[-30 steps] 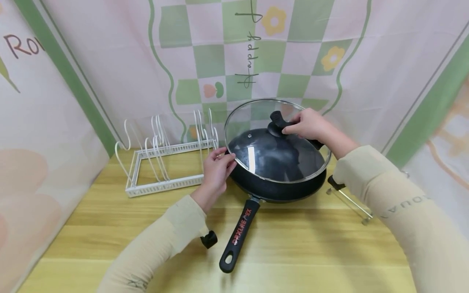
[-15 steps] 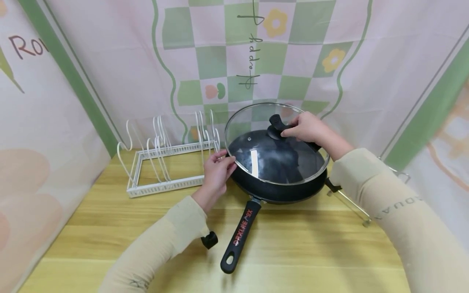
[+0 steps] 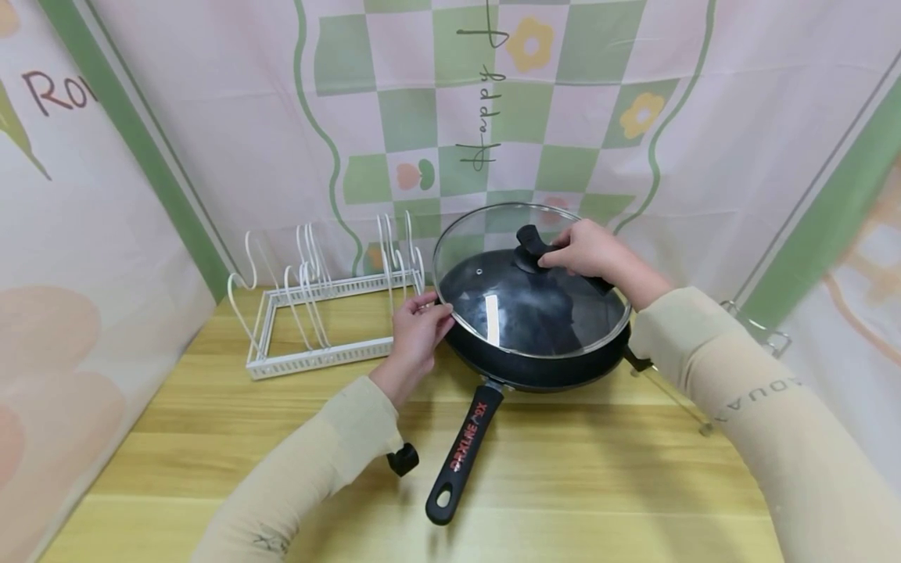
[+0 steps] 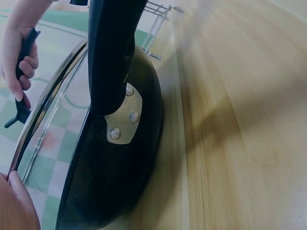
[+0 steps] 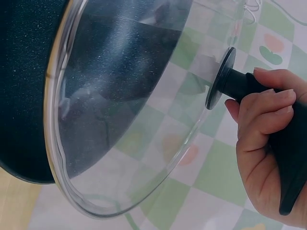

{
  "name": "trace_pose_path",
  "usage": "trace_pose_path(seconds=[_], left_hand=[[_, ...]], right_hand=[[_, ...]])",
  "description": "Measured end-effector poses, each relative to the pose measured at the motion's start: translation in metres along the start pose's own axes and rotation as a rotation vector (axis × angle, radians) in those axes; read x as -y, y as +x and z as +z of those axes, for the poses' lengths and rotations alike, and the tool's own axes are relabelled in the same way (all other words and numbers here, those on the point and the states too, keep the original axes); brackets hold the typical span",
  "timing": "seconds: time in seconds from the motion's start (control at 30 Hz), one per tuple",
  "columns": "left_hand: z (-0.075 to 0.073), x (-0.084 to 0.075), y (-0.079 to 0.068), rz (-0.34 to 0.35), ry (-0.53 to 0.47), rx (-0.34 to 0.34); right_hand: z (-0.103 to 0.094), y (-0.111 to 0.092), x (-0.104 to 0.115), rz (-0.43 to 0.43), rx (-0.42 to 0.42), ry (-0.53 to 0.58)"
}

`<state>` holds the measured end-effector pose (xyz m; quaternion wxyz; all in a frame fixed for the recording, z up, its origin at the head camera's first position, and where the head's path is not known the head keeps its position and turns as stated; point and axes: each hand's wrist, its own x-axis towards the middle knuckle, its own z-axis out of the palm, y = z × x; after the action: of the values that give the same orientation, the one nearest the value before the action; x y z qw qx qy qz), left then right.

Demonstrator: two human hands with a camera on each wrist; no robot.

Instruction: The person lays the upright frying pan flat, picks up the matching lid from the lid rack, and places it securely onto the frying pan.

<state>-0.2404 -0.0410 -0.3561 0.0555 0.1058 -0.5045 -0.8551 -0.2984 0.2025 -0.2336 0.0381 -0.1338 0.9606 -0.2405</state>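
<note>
A glass lid (image 3: 468, 234) with a steel rim is tilted above the black frying pan (image 3: 542, 377). In the left wrist view, a gap shows between the lid's rim (image 4: 46, 98) and the pan (image 4: 120, 177). My right hand (image 3: 590, 252) grips the black lid knob (image 3: 526, 249); its curled fingers are clear in the right wrist view, where the hand (image 5: 266, 129) wraps the knob. With thumb and fingers, my left hand (image 3: 417, 332) pinches the lid's near-left edge beside the pan. The pan's long handle (image 3: 464, 453) points toward me.
A white rack (image 3: 320, 360) with upright wire dividers stands left of the pan on the wooden table (image 3: 563, 485). A metal wire rack (image 3: 777, 342) is partly hidden behind my right sleeve. A patterned cloth (image 3: 401, 102) hangs behind.
My right hand has come down slightly with the lid, reducing its tilt a little. The left hand stays at the lid's edge, and the pan keeps its place.
</note>
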Motion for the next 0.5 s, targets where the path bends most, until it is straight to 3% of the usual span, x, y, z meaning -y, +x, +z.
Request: trace_pose_path(seconds=[0.5], left_hand=[[-0.0048, 0.0046, 0.0015, -0.013, 0.036, -0.004]], right_hand=[[0.0086, 0.0024, -0.0059, 0.0, 0.045, -0.007]])
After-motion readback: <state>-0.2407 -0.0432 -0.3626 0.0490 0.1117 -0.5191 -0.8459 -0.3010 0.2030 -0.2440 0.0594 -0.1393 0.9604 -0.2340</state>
